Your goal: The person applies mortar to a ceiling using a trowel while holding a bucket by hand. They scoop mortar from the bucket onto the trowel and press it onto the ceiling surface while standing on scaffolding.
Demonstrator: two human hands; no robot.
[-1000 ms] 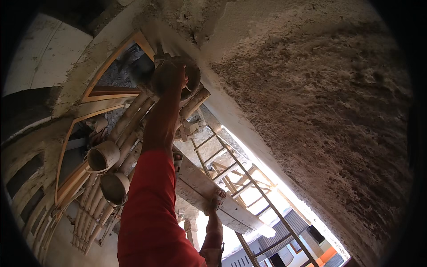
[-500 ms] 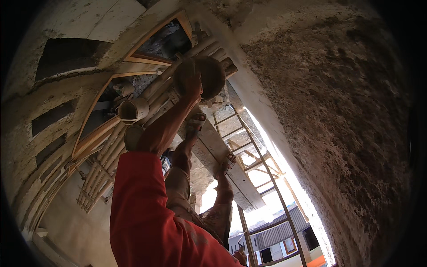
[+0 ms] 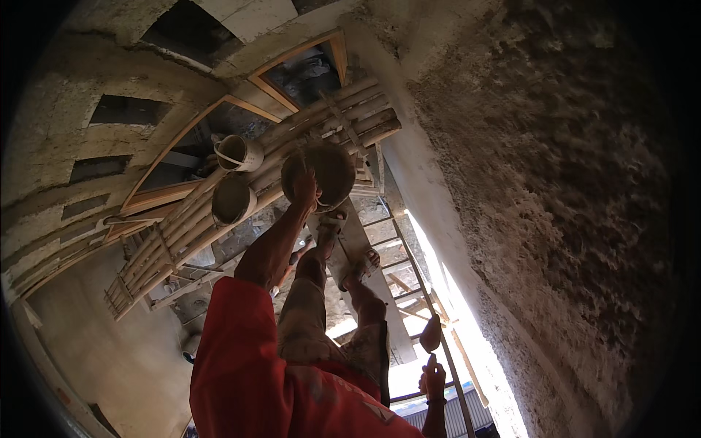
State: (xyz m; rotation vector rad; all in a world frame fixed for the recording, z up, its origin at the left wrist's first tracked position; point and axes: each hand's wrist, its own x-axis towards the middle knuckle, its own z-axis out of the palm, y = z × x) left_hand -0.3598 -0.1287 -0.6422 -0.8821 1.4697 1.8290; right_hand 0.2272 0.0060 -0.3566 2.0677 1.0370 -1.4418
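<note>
My left hand (image 3: pixel 308 188) is closed at the left side of a dark round pan (image 3: pixel 332 175), on what looks like a narrow bar across it. The exact grip is hard to see in the shade. Below it to the right, my right hand (image 3: pixel 432 378) is wrapped round a trowel, its leaf-shaped blade (image 3: pixel 431 333) pointing up in the picture, beside the ladder. Left of the pan, a bucket (image 3: pixel 234 202) and a pale bucket with a handle (image 3: pixel 250 155) stand by the pole platform.
My feet stand on a narrow plank (image 3: pixel 398 332). A bamboo pole platform (image 3: pixel 277 157) runs along the left, by wooden window frames (image 3: pixel 277 84). A ladder (image 3: pixel 409 255) leans beyond the plank. Rough plastered wall (image 3: pixel 540 182) fills the right. Another person's leg (image 3: pixel 298 255) shows below.
The view has shifted. My left hand and the pan have come down nearer my feet. The right hand, formerly low at the edge, has swung out to the right, showing the trowel.
</note>
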